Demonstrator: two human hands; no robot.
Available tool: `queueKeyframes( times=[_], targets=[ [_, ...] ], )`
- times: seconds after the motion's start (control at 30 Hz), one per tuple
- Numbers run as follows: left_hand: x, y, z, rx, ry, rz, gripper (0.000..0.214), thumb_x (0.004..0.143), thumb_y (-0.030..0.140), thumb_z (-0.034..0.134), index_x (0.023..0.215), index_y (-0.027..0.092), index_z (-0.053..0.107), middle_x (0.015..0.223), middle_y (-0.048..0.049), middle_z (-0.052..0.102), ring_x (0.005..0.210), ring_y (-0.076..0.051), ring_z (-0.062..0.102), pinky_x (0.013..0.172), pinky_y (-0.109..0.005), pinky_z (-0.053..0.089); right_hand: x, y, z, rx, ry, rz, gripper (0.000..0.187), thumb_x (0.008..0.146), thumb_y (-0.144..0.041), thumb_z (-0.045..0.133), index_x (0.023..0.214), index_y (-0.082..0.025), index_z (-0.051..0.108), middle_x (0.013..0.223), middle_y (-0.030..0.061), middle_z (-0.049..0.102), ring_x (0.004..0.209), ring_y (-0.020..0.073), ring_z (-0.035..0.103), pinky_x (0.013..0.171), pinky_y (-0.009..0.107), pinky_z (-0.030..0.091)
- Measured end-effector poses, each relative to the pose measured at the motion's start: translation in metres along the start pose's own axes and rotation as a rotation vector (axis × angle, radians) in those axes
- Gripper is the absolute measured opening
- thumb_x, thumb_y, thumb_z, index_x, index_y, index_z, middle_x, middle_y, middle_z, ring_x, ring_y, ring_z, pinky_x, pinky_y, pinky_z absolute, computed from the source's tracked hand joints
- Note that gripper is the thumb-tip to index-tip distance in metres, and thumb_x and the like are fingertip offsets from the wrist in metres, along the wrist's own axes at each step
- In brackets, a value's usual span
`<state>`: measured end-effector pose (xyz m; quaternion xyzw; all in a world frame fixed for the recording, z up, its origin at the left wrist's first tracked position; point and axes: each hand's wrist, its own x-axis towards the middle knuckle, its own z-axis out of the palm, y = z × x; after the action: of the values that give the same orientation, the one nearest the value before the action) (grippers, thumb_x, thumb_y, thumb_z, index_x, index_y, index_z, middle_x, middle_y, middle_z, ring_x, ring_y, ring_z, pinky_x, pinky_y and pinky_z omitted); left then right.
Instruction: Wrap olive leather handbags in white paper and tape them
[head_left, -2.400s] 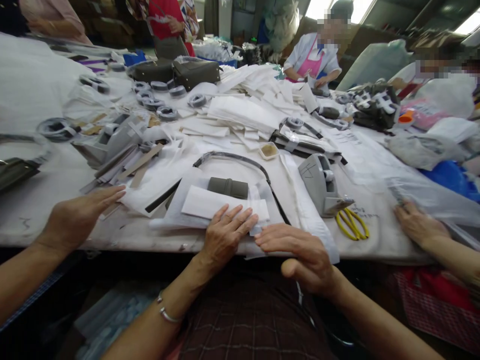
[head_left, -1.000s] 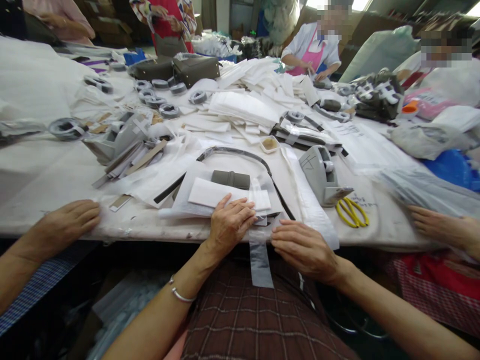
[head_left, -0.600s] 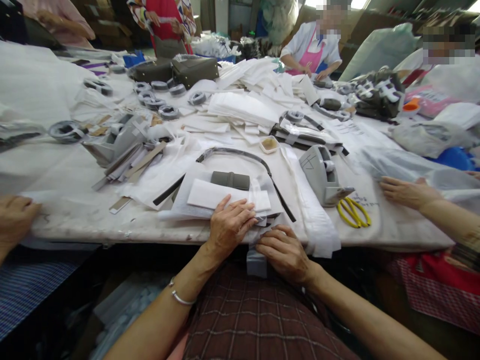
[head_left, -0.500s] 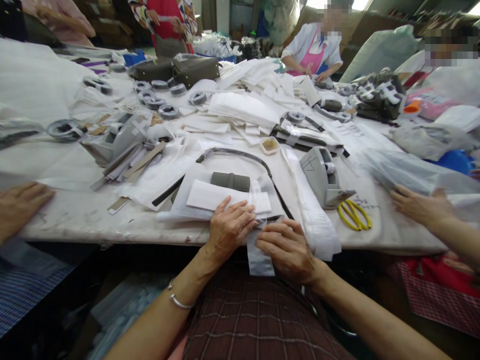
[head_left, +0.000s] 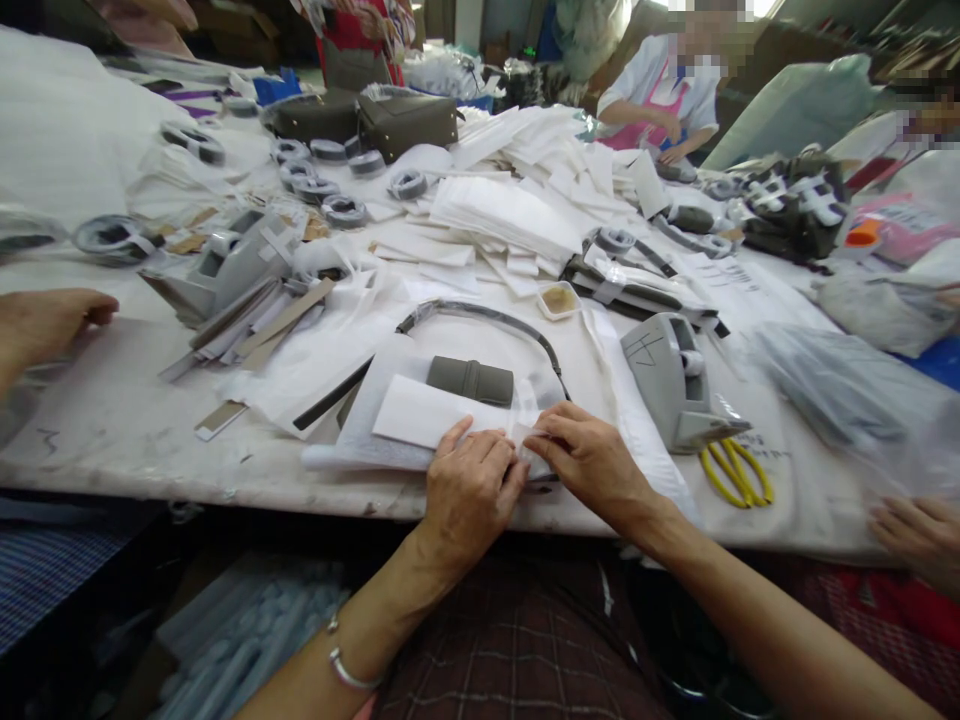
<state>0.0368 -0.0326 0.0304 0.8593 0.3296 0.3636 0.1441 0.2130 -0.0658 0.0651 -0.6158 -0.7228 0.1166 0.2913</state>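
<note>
My left hand [head_left: 474, 482] lies with its fingers stretched out over the lower edge of a white foam strip [head_left: 420, 412], pressing it down. My right hand [head_left: 600, 462] pinches the end of a thin, translucent whitish strip [head_left: 529, 432] between thumb and fingers, just right of my left hand. Both hands are over a flat thing on thin white wrapping sheet [head_left: 352, 432]; its lower part is hidden. Above the foam shows a grey-green padded leather piece [head_left: 471, 381] with a band across its middle. A dark strap [head_left: 499, 315] wrapped in clear film arches behind it.
A grey tape dispenser [head_left: 664, 375] and yellow-handled scissors [head_left: 735, 475] are to the right. Another dispenser [head_left: 225, 265] stands left beside cardboard strips [head_left: 289, 325]. White foam sheets [head_left: 510, 220] pile up behind. Co-workers' hands [head_left: 45, 325] show at both sides.
My right hand has moved up from the table's front edge, bringing the strip's hanging end up beside the foam. The co-worker's hand at the right has shifted right and down.
</note>
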Motion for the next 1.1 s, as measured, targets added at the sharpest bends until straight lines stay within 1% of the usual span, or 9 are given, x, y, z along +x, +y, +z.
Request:
queueKeyframes(
  times=[0.1,0.2,0.33,0.5,0.63,0.83,0.9,0.97,1.1],
  targets=[
    [0.001,0.000,0.007,0.065,0.024,-0.008,0.014,0.093,0.021,0.054,0.080,0.020,0.057,0.081,-0.0017,0.068,0.082,-0.017,0.066,0.104,-0.044,0.043,0.010,0.010,0.001,0.028,-0.030,0.116,0.014,0.084,-0.020,0.071,0.071,-0.021,0.067,0.075,-0.0006,0.062,0.065,0.0137,0.059,0.065,0.027,0.047],
    [0.001,0.000,0.007,0.103,0.024,0.010,0.008,0.094,0.021,0.054,0.088,0.019,0.058,0.084,-0.0013,0.069,0.080,-0.017,0.066,0.104,-0.043,0.043,0.016,0.019,0.004,0.080,-0.026,0.172,0.013,0.081,-0.020,0.074,0.070,-0.021,0.068,0.071,-0.0022,0.061,0.062,0.0126,0.056,0.062,0.026,0.045],
    [0.001,-0.002,0.004,0.100,-0.023,0.054,0.013,0.096,0.026,0.054,0.106,0.024,0.061,0.093,-0.0003,0.071,0.092,-0.018,0.067,0.107,-0.046,0.039,0.019,0.027,0.010,0.186,-0.025,0.242,0.012,0.079,-0.023,0.074,0.068,-0.022,0.069,0.069,-0.0023,0.062,0.063,0.0129,0.057,0.061,0.025,0.045],
    [-0.003,-0.008,-0.001,0.074,-0.036,0.191,0.020,0.095,0.031,0.058,0.112,0.023,0.064,0.111,-0.0060,0.071,0.109,-0.021,0.065,0.111,-0.045,0.037,0.021,0.031,0.013,0.246,-0.124,0.406,0.009,0.077,-0.028,0.073,0.071,-0.022,0.070,0.064,-0.0037,0.063,0.060,0.0131,0.056,0.056,0.024,0.041],
    [-0.005,-0.013,-0.003,0.060,-0.066,0.318,0.028,0.095,0.025,0.056,0.122,0.020,0.060,0.119,-0.0048,0.070,0.119,-0.019,0.061,0.112,-0.037,0.036,0.025,0.033,0.012,0.202,-0.171,0.418,0.013,0.076,-0.031,0.072,0.069,-0.021,0.067,0.062,-0.0042,0.062,0.059,0.0124,0.054,0.054,0.023,0.039],
    [-0.004,-0.010,-0.001,0.070,-0.061,0.272,0.022,0.096,0.025,0.055,0.117,0.023,0.063,0.113,-0.0022,0.073,0.109,-0.018,0.066,0.104,-0.036,0.040,0.032,0.030,0.014,0.099,-0.061,0.427,0.015,0.076,-0.032,0.073,0.073,-0.021,0.064,0.063,-0.0034,0.063,0.059,0.0129,0.055,0.057,0.024,0.041],
    [-0.005,-0.010,-0.001,0.078,-0.055,0.267,0.022,0.096,0.024,0.055,0.116,0.024,0.063,0.112,-0.0017,0.073,0.109,-0.018,0.066,0.104,-0.036,0.041,0.028,0.029,0.005,0.157,0.018,0.420,0.014,0.077,-0.034,0.073,0.081,-0.021,0.067,0.063,-0.0039,0.063,0.058,0.0129,0.056,0.056,0.024,0.042],
    [-0.005,-0.009,-0.001,0.082,-0.043,0.272,0.022,0.095,0.024,0.055,0.115,0.024,0.064,0.111,-0.0020,0.073,0.108,-0.018,0.067,0.103,-0.036,0.042,0.016,0.031,-0.018,0.237,0.134,0.435,0.021,0.079,-0.041,0.071,0.088,-0.021,0.069,0.064,-0.0031,0.063,0.056,0.0132,0.056,0.054,0.024,0.043],
    [-0.004,-0.010,-0.002,0.078,-0.012,0.300,0.022,0.094,0.023,0.056,0.114,0.025,0.065,0.110,-0.0022,0.073,0.107,-0.018,0.067,0.103,-0.035,0.044,-0.027,0.064,-0.097,0.171,0.488,0.543,0.034,0.080,-0.051,0.068,0.090,-0.019,0.070,0.073,0.0037,0.069,0.058,0.0161,0.059,0.052,0.026,0.046]
  ],
)
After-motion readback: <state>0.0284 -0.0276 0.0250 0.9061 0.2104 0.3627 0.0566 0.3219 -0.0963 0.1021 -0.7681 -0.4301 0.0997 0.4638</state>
